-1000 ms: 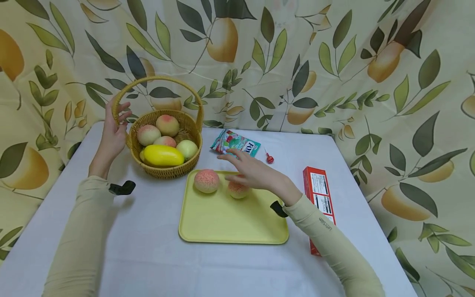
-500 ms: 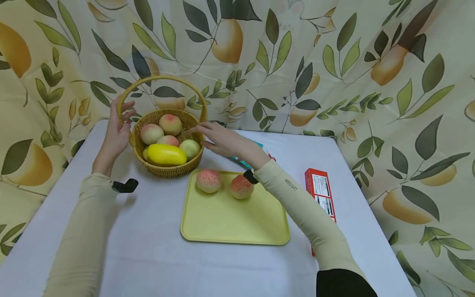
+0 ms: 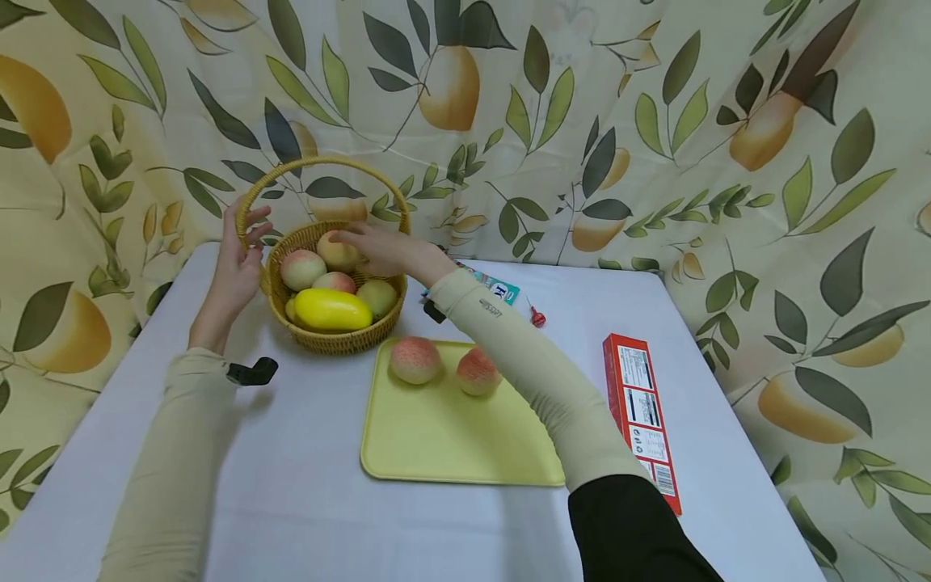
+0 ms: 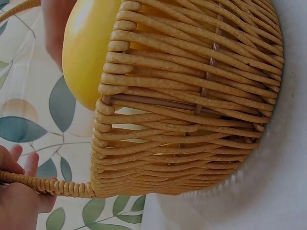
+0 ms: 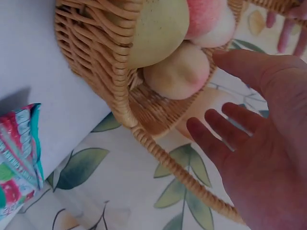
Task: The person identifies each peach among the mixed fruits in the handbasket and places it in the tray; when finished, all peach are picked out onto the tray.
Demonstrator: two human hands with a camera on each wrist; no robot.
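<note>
A wicker basket (image 3: pixel 336 343) with an arched handle stands at the back left, holding several peaches, a yellow mango-like fruit (image 3: pixel 332 310) and a pale green round fruit (image 3: pixel 378 297). My left hand (image 3: pixel 236 263) grips the handle's left side, and the wrist view shows the handle (image 4: pixel 62 187) running between thumb and fingers. Over the basket's right side reaches my right hand (image 3: pixel 389 246), under the arch. Its fingers are spread around the rear peach (image 5: pixel 177 72), the thumb tip close to it, and a gap shows between palm and fruit in the right wrist view.
A yellow tray (image 3: pixel 458 444) bearing two peaches, one (image 3: pixel 415 360) left and one (image 3: pixel 478 373) right, lies in front. Behind it are a candy bag (image 3: pixel 502 287), partly covered by the right arm, and a red lollipop (image 3: pixel 537 316). A long red box (image 3: pixel 643 412) lies right.
My right hand has moved from above the tray's right peach leftward and back, into the basket's opening. The left hand stays on the handle.
</note>
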